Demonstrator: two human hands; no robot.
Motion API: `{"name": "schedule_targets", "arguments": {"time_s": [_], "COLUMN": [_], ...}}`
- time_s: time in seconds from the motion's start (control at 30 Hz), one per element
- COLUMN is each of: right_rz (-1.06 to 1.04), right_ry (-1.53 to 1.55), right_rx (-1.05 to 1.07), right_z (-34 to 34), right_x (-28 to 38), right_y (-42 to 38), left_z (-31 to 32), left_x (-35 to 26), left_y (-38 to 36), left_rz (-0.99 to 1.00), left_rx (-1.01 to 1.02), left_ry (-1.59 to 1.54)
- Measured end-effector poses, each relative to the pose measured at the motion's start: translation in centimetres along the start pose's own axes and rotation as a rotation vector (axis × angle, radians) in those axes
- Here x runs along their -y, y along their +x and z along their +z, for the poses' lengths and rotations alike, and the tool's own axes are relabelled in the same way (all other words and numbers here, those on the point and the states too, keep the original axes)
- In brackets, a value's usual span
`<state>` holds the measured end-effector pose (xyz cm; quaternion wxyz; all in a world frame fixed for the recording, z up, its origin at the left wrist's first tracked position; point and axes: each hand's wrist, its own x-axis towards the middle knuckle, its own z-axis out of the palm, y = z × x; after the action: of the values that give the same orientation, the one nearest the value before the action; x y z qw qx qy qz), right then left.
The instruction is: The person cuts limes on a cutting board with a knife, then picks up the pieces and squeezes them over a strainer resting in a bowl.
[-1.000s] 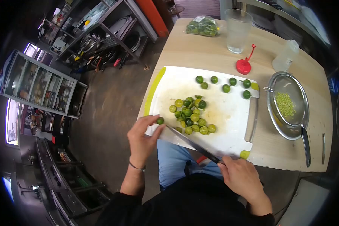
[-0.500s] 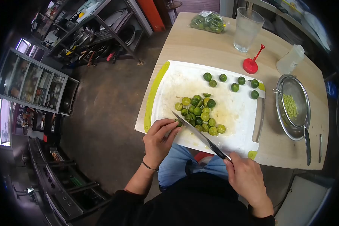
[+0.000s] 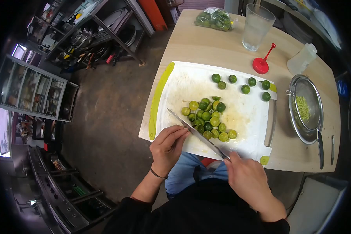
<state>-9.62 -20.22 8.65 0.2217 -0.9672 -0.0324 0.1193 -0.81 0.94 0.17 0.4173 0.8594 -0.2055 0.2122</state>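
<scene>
One black-handled steel knife [image 3: 205, 141] over a white plastic board [image 3: 243, 117]

Right hand [image 3: 246, 176] grips it off the near edge; left hand [image 3: 167, 146] bunches its fingers alongside, what they hold hidden. Cut yellow-green limes [image 3: 206, 116] pile mid-board; whole round green limes [image 3: 245, 89] sit toward the far-right corner.

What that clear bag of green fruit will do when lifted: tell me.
The clear bag would likely flex and crinkle, since it looks thin and wrinkled. It may feel heavy for its size, being filled with green fruit. It probably won't roll, as it lies low on the table.
</scene>
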Motion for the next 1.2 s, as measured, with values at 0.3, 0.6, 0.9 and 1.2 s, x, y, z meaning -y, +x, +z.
{"name": "schedule_targets", "arguments": {"time_s": [0.3,0.6,0.9,1.2], "right_rz": [-0.092,0.035,0.081,0.237], "right_ry": [0.006,-0.031,0.164,0.336], "right_rx": [-0.035,0.136,0.038,-0.149], "right_z": [1.6,-0.9,-1.6,-1.7], "right_x": [2.9,-0.3,-4.5,-9.5], "right_y": [5.9,0.1,-4.6,-6.6], "left_z": [0.3,0.8,-0.2,3.1], "left_x": [-0.1,-0.2,-1.2,-3.5], "left_y": [-0.4,-0.4,1.1,11.8], "left_rz": [-0.006,0.035,-0.052,0.095], "left_rx": [-0.014,-0.081,0.042,0.201], "left_ry": [-0.037,0.035,0.037,0.04]}}
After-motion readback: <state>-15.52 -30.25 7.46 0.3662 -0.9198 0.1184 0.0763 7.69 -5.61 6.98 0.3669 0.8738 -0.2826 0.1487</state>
